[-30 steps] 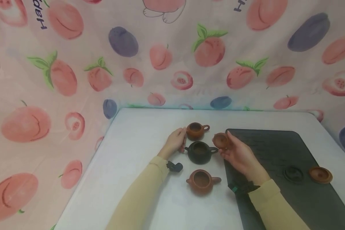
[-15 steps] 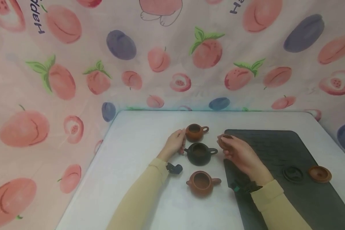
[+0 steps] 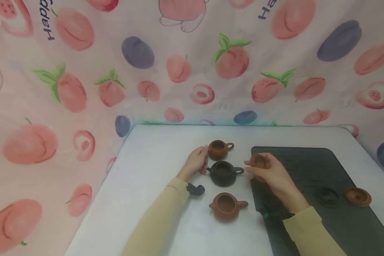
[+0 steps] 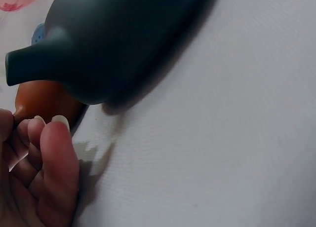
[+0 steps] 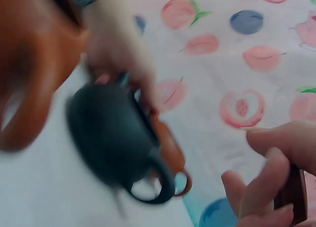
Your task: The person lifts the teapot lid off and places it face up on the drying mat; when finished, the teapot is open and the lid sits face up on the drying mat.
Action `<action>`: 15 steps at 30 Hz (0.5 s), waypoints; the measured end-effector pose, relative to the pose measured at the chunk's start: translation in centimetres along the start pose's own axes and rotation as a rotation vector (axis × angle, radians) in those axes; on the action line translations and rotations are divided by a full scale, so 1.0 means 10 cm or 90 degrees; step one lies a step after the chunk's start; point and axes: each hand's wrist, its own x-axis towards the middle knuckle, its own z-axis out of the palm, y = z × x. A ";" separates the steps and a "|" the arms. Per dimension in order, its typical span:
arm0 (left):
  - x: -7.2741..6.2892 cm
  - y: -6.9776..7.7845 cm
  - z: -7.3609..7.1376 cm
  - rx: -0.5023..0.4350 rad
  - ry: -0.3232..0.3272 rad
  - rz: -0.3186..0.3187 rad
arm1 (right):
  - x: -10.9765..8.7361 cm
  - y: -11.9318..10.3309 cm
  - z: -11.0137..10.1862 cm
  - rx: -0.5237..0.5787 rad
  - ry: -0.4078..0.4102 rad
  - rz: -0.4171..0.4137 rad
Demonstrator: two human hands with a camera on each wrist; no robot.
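Note:
Three lidless teapots stand in a column on the white table: a small orange-brown teapot (image 3: 218,153) farthest away, a black teapot (image 3: 223,179) in the middle, a reddish-brown teapot (image 3: 226,212) nearest. My left hand (image 3: 195,161) pinches the orange-brown teapot's spout; in the left wrist view its fingertips (image 4: 59,131) meet below the black spout (image 4: 32,66). Right of the pots, my right hand (image 3: 280,179) holds a brown teapot lid (image 3: 258,161) over the tray's left edge. Only the dark edge of that lid (image 5: 297,195) shows in the right wrist view.
A dark grey tea tray (image 3: 307,167) lies on the table's right side. On it rest a black lid (image 3: 328,196) and, near its right edge, a brown lid (image 3: 357,197). A fruit-print cloth (image 3: 185,46) hangs behind the table.
My right hand has moved slightly right, away from the pots, and has turned the lid between its fingers. The left hand stays at the far teapot's spout.

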 end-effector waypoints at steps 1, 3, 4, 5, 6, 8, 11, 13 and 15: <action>0.00 0.00 0.01 -0.003 -0.002 0.001 | -0.03 0.01 -0.03 -0.026 0.017 0.007; -0.01 0.01 0.03 -0.006 -0.002 0.002 | -0.08 0.06 -0.09 -0.065 0.043 0.012; -0.01 0.01 0.03 -0.007 0.000 0.003 | -0.10 0.08 -0.11 -0.082 0.054 0.011; -0.02 0.02 0.03 -0.006 0.002 0.003 | -0.12 0.10 -0.13 -0.097 0.062 0.008; -0.03 0.02 0.03 -0.006 0.004 0.004 | -0.14 0.12 -0.15 -0.113 0.071 0.005; -0.03 0.03 0.02 -0.003 0.005 0.005 | -0.18 0.17 -0.19 -0.138 0.089 -0.002; -0.03 0.03 0.02 -0.002 0.002 0.004 | -0.22 0.24 -0.22 -0.164 0.105 -0.006; -0.03 0.02 0.01 -0.006 -0.001 0.005 | -0.25 0.27 -0.24 -0.194 0.116 -0.005; -0.02 0.03 0.01 -0.012 -0.002 0.006 | -0.27 0.29 -0.25 -0.219 0.122 -0.005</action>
